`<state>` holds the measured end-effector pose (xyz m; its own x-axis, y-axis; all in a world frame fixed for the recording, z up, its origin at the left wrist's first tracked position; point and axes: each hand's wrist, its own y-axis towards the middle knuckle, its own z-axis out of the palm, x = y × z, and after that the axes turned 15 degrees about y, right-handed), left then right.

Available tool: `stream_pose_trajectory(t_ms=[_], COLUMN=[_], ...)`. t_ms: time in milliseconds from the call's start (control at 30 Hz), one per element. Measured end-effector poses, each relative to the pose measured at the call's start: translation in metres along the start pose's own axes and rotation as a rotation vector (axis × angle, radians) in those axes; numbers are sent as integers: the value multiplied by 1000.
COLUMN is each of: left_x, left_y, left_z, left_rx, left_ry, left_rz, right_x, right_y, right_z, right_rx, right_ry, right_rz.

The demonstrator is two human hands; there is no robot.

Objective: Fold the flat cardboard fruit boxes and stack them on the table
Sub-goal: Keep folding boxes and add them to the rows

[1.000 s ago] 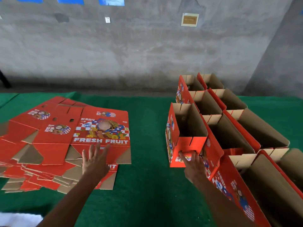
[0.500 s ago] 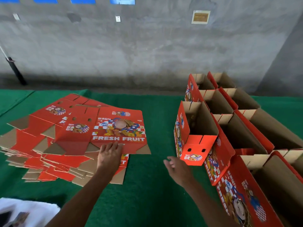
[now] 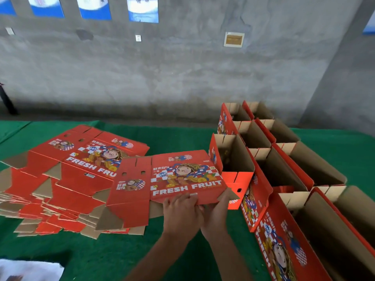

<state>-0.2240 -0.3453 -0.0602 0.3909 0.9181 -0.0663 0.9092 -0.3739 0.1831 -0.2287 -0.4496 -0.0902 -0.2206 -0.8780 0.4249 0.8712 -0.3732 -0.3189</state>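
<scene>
At the near edge, bottom left: a white cloth (image 3: 30, 269) lies on the green table (image 3: 101, 254).
Left hand (image 3: 180, 213): near centre, fingers curled over the near edge of a flat box (image 3: 170, 179), gripping it just below the words FRESH FRUIT.
Right hand (image 3: 218, 211): touching the left hand on its right side, fingers hooked on the same near edge by the box's right corner flap.
Flat box: red printed card, unfolded, held between the pile and the folded boxes; its left part overlaps the pile, its right corner reaches in front of the nearest-left folded box; whether it is lifted clear of the table I cannot tell.
Pile of flat boxes (image 3: 60, 179): left side of the table, many red and brown sheets fanned out unevenly, printed face up on top.
Folded boxes (image 3: 284, 169): right side, standing open-topped in two rows that run from the near right corner to the far edge, sides touching, brown insides showing.
Nearest-left folded box (image 3: 233, 159): stands just beside the rows on their left, with a red flap hanging down on its near side.
Wall (image 3: 182, 67): grey concrete beyond the table.
Posters (image 3: 143, 9): blue and white, in a row along the top of the wall.
Small framed plaque (image 3: 233, 39): on the wall, right of the posters.
</scene>
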Motion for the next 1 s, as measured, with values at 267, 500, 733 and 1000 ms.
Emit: stream_pose_trajectory(t_ms=[267,500,733,1000], left_x=[-8,3,76,93], left_y=[-2,8,37,71], left_z=[-58,-122,-169,-125], left_rx=[-313,-399,-418,-52], left_ry=[-247,-207,-145,-146], left_rz=[94,92,-20,-40], right_x=[34,48,139,125], right_y=[-20,-34,-46,-61], right_z=[38,65,83,69], right_rx=[52,185,276,374], right_ry=[56,-489,-1480,-1893], right_rz=[-106,-391,-116,59])
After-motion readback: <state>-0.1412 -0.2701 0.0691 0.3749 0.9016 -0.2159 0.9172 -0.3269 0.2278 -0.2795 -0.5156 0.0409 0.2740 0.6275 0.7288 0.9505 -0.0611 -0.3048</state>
